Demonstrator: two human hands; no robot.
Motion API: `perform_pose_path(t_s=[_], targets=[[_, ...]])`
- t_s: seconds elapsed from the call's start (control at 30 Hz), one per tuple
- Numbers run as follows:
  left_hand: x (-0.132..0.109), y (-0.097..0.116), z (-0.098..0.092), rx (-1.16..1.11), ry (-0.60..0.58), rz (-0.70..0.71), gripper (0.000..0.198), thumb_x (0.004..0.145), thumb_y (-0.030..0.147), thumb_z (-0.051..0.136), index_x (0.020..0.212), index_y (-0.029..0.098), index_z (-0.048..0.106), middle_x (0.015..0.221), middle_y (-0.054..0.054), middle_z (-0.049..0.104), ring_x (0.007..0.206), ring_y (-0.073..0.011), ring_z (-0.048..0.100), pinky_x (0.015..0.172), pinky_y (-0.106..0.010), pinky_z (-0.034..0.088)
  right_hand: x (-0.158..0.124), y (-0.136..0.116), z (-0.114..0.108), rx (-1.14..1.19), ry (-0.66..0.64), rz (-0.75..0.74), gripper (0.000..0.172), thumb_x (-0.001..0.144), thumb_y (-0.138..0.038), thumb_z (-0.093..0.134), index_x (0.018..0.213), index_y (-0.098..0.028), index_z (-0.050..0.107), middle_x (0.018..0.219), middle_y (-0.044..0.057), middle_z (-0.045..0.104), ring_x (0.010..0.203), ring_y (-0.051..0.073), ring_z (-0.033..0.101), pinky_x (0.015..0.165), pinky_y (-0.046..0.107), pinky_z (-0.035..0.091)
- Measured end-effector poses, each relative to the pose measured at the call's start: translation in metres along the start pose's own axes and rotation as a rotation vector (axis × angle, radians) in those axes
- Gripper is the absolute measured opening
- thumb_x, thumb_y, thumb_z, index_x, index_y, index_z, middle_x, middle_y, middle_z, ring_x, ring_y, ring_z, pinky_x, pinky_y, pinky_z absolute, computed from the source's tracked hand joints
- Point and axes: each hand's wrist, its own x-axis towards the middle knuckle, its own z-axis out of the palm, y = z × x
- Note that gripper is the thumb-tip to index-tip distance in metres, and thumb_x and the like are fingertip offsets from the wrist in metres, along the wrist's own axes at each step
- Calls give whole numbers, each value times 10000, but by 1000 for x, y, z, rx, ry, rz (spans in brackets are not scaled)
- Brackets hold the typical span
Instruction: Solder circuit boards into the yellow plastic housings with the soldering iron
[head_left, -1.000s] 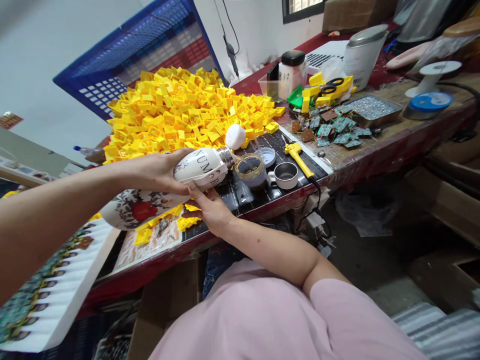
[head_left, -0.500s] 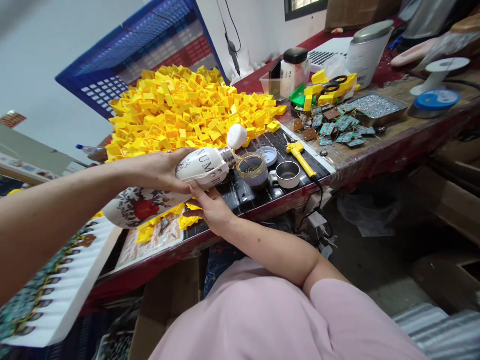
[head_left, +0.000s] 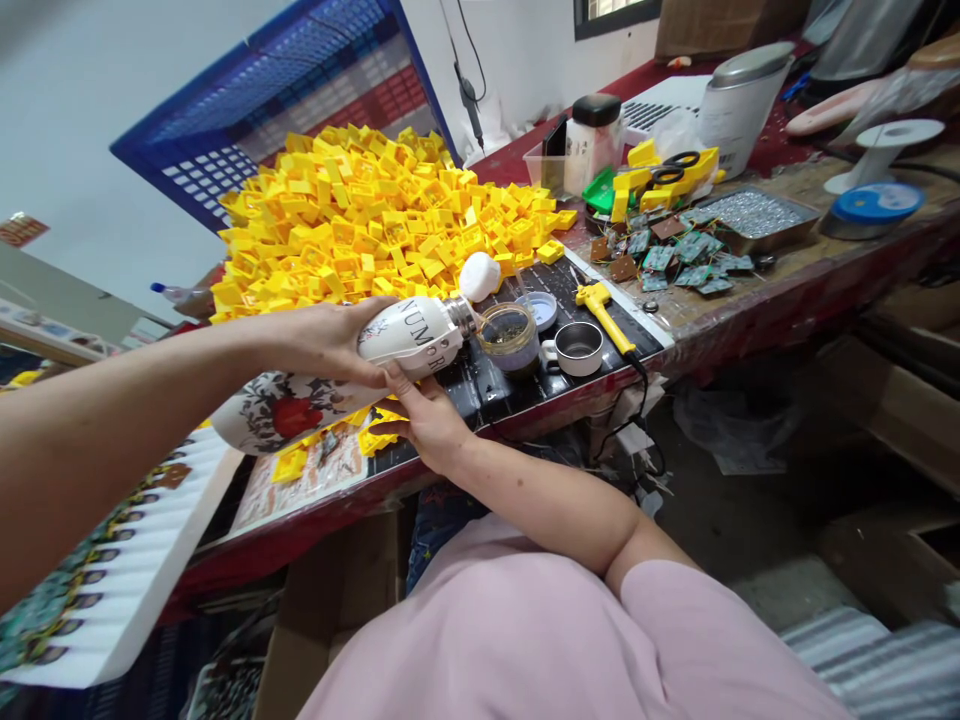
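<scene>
A white thermos flask (head_left: pixel 414 338) with black letters and a red flower lies tilted in my two hands, its steel mouth lower right over the rim of a glass jar (head_left: pixel 510 345). My left hand (head_left: pixel 334 345) is wrapped round its upper body. Under the neck, my right hand (head_left: pixel 431 420) presses its thumb and fingers against the flask. Dark bits float in the jar; a faint stream seems to reach it from the mouth. Around it are a pale jar lid (head_left: pixel 541 310), a small white-handled steel cup (head_left: pixel 577 350) and a white rounded cap (head_left: pixel 480 276).
Yellow plastic cases (head_left: pixel 360 230) are heaped before a blue crate (head_left: pixel 255 110). A yellow soldering iron (head_left: pixel 604 312) lies right of the cup. Beyond are small circuit boards (head_left: pixel 690 255), a metal tray (head_left: pixel 757 218) and a solder spool (head_left: pixel 874 205). White foam (head_left: pixel 161 560) holds boards at left.
The view has shifted very slightly. Both hands keep their hold on the flask, which stays tilted at the jar with hardly any movement.
</scene>
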Motion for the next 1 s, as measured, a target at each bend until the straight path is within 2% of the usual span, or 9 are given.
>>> perform_pose_path(t_s=[0.1,0.33,0.53,0.73,0.9,1.0], targets=[[-2,5,-5,-10,-68,-16,1031,807,629,607,1646,189,200,1361,-159,680,1175,-315,679,959,-373,518,0,0,0,3,-2,6,806,519,-720,939,1094,-254,620,1089,13,701,864,146,666,533,207,604],[-1,9,-8,-35,-55,5,1076,739,691,627,1626,204,263,1302,-150,718,1086,-344,695,913,-405,553,-2,-3,0,8,-14,-3,801,502,-742,933,1070,-255,649,1058,14,722,886,164,693,504,187,583],[2,9,-9,-8,-57,-8,1099,710,732,620,1618,216,278,1253,-152,731,1065,-357,697,918,-423,563,-1,-3,1,14,-5,-10,803,500,-744,932,1065,-255,639,1083,14,721,890,176,709,527,228,622],[6,10,-9,1,-49,2,1110,689,700,634,1629,234,271,1228,-136,735,1081,-351,702,888,-391,572,-3,-6,1,12,8,-10,741,603,-695,916,1126,-267,613,1109,15,726,888,169,724,545,219,620],[9,9,-8,-5,-29,2,1137,683,686,638,1641,196,270,1203,-146,739,1026,-346,702,897,-433,565,-3,-6,0,8,26,-11,700,641,-675,905,1137,-275,614,1107,11,724,871,161,726,558,218,622],[10,9,-7,-11,-21,4,1148,665,697,646,1643,221,280,1217,-155,731,1051,-362,702,897,-436,564,-3,-5,0,3,42,-9,665,662,-659,901,1128,-281,613,1119,5,719,879,155,722,577,222,629]])
